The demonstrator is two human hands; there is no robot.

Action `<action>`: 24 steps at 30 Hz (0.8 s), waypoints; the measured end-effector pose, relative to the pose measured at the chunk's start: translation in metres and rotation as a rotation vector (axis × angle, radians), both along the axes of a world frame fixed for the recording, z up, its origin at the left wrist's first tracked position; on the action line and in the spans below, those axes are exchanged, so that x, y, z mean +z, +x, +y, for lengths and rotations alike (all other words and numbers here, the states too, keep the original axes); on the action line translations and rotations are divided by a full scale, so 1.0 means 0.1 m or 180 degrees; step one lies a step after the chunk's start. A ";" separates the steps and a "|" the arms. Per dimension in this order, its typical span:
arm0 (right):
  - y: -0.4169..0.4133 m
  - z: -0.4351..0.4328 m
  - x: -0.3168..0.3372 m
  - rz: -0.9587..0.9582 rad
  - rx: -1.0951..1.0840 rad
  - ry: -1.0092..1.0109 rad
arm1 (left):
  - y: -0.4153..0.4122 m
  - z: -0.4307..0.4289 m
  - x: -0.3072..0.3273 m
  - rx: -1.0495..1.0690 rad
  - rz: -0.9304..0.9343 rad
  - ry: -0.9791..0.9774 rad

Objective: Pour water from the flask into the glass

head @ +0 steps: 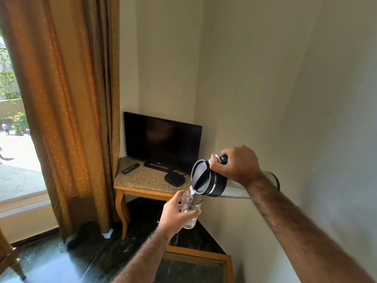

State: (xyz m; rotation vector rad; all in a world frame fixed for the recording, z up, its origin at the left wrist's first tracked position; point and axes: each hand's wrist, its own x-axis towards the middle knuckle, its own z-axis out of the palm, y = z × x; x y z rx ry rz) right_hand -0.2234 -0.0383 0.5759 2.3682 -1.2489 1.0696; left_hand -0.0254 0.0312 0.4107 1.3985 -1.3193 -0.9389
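Beige corner walls behind our hands. Our right hand [238,164] grips the tipped flask [208,180]; our left hand [177,214] clasps the glass [191,211] beneath its spout. Overtilting risks overflow.

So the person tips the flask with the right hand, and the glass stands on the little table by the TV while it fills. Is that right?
Not quite. The head view shows the glass held in the air by the left hand, not standing on the table by the TV. The rest holds: the right hand tips the flask, and water runs into the glass.
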 end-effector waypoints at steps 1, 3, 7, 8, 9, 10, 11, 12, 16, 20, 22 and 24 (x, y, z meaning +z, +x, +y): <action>0.00 0.00 0.00 0.0002 0.0001 0.0008 | 0.00 0.00 0.00 -0.0001 0.0000 -0.0004; 0.00 -0.01 0.00 -0.0002 0.0003 0.0020 | 0.00 -0.01 0.01 0.0001 0.0003 -0.0008; 0.01 -0.01 0.02 0.0038 0.0021 -0.0011 | 0.00 -0.02 0.00 0.0008 0.0007 -0.0009; 0.01 -0.01 0.02 0.0056 0.0025 -0.0021 | 0.00 -0.02 0.00 0.0004 0.0009 -0.0004; 0.01 -0.02 0.03 0.0075 0.0028 -0.0032 | 0.00 -0.02 0.00 0.0001 0.0015 -0.0005; 0.02 -0.02 0.04 0.0089 0.0035 -0.0040 | 0.00 -0.03 -0.01 0.0000 0.0025 -0.0003; 0.02 -0.02 0.04 0.0094 0.0045 -0.0060 | 0.00 -0.02 -0.01 0.0001 0.0030 -0.0001; 0.02 -0.02 0.05 0.0098 0.0059 -0.0084 | 0.00 -0.03 -0.01 0.0007 0.0038 -0.0002; 0.04 -0.03 0.06 0.0157 0.0063 -0.0133 | 0.00 -0.03 -0.02 0.0017 0.0039 0.0007; 0.06 -0.04 0.07 0.0188 0.0093 -0.0174 | -0.01 -0.02 -0.01 0.0016 0.0073 0.0009; 0.06 -0.05 0.07 0.0196 0.0115 -0.0170 | -0.01 -0.02 0.01 0.0014 0.0105 0.0008; 0.07 -0.05 0.08 0.0194 0.0117 -0.0162 | 0.00 -0.02 0.01 0.0017 0.0127 -0.0002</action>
